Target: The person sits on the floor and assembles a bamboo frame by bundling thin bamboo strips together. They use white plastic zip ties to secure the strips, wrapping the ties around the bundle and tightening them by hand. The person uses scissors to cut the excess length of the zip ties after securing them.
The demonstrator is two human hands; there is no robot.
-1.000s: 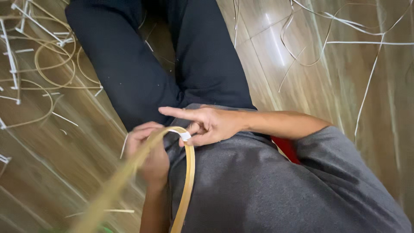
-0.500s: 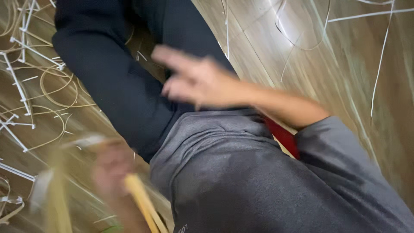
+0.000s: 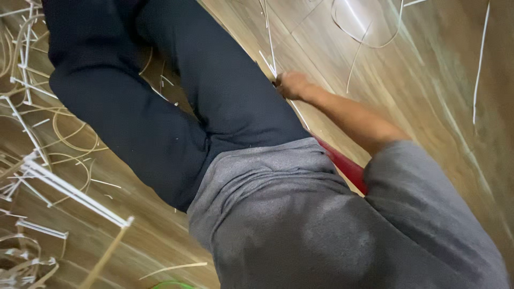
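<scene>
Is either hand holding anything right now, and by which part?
The right hand is closed around the lower end of a thin white strip on the wooden floor. The left hand is out of view.

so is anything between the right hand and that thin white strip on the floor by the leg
Nothing visible: the right hand is already at the thin white strip lying on the wooden floor, beside the dark trouser leg.

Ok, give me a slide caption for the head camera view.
Seated person's right hand reaching to thin white strips on the wooden floor, beside dark trousers.
</scene>
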